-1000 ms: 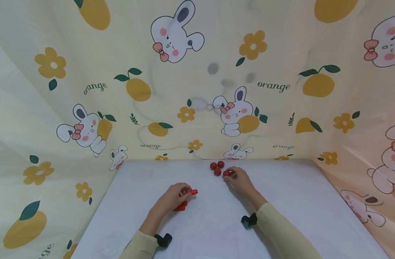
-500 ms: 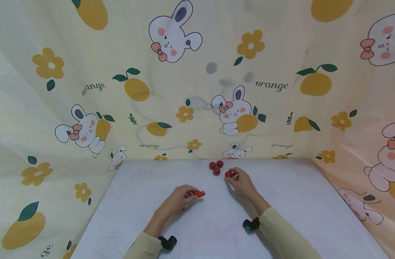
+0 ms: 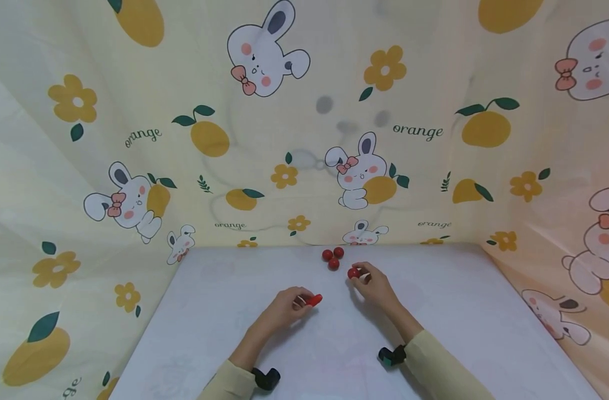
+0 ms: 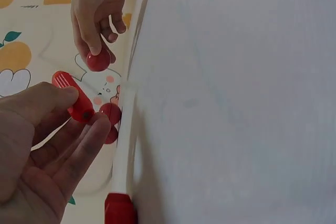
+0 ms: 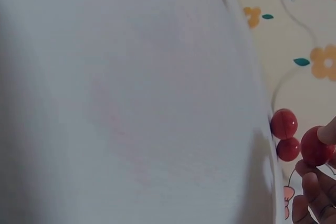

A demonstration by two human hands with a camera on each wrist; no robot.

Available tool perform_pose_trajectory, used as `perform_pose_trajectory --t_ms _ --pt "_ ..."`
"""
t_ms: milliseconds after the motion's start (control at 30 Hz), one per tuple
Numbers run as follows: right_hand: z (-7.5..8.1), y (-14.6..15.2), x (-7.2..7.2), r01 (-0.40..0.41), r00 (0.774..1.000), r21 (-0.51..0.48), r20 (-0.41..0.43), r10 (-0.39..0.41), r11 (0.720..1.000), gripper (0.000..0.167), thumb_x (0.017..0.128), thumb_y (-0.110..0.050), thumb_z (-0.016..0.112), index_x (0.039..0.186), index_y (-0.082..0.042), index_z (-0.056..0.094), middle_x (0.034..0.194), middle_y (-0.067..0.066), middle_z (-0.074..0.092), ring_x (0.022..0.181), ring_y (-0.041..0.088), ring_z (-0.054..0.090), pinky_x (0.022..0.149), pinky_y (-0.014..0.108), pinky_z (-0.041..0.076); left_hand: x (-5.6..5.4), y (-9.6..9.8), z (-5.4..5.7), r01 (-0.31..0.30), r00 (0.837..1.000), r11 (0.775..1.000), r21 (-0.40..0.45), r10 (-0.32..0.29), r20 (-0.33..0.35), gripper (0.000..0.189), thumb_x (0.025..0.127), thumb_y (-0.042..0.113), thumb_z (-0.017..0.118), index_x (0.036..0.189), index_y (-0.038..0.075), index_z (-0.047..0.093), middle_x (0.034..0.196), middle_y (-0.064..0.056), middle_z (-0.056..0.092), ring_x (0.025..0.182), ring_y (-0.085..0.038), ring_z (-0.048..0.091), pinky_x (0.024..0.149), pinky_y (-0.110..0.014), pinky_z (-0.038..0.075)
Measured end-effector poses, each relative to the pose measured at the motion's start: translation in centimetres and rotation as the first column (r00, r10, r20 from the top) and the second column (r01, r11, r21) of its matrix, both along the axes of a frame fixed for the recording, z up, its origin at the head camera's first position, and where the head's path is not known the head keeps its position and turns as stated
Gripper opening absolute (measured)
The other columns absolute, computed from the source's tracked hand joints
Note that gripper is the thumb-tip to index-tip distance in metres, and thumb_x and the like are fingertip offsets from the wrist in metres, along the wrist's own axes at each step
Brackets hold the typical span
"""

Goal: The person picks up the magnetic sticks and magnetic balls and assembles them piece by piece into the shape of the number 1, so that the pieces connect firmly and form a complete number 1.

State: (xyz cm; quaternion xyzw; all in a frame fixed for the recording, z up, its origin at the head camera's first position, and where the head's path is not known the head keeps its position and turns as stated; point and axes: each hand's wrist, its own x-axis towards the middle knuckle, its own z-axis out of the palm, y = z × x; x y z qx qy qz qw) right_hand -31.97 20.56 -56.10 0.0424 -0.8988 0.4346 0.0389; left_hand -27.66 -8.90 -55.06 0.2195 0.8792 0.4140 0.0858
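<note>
The left hand [image 3: 284, 306] pinches a short red peg [image 3: 314, 300] between thumb and fingers, just above the white bench [image 3: 464, 311]; the left wrist view shows the peg [image 4: 73, 97] ridged at one end, with the thumb over it and the fingers curled beneath. The right hand [image 3: 376, 283] holds a red ball [image 3: 353, 273] at its fingertips, thumb and forefinger closed round it, near the back of the bench. Three more red balls [image 3: 333, 258] lie in a tight cluster just behind that hand, touching one another, close to the back edge. In the left wrist view a second red piece [image 4: 119, 209] lies on the bench beside the left hand. A black strap shows at each wrist below pale yellow sleeves. The cloth [image 3: 134, 139] hung behind and at both sides is printed with rabbits, flowers and fruit, and the word "orange" is repeated on it in script.
</note>
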Motion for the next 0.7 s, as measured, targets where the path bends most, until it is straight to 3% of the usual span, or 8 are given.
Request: perform_pose_trajectory --t_ms 267,500,700 --pt "0.1 -0.1 1.3 -0.007 0.999 -0.062 0.035 0.009 0.998 0.039 0.1 -0.015 0.075 0.137 -0.009 0.065 0.124 0.014 0.072 0.097 0.024 0.062 0.079 0.03 0.053 0.5 1.0 -0.3 -0.043 0.998 0.999 0.004 0.042 0.044 0.024 0.099 0.019 0.079 0.122 0.017 0.073 0.103 0.005 0.072 0.092 -0.012 0.065 0.082 -0.03 0.059" --pt "-0.1 -0.3 2.0 -0.021 0.998 -0.09 0.055 0.026 0.996 0.038 0.099 -0.018 0.078 0.135 -0.013 0.066 0.122 0.008 0.073 0.097 0.021 0.062 0.081 0.03 0.054 1.0 1.7 -0.4 -0.046 0.995 0.998 0.031 0.043 0.086 0.025 0.099 0.024 0.08 0.121 0.017 0.072 0.1 0.005 0.072 0.088 -0.012 0.065 0.078 -0.029 0.059" --pt "-0.7 -0.3 2.7 -0.055 0.997 -0.146 0.048 0.063 0.988 0.039 0.099 -0.019 0.08 0.134 -0.011 0.066 0.118 0.009 0.074 0.091 0.019 0.065 0.074 0.027 0.055 1.4 2.5 -1.1 -0.052 0.993 0.998 0.039 0.047 0.11 0.023 0.098 0.027 0.082 0.118 0.019 0.072 0.094 0.01 0.072 0.083 -0.01 0.066 0.078 -0.028 0.058"
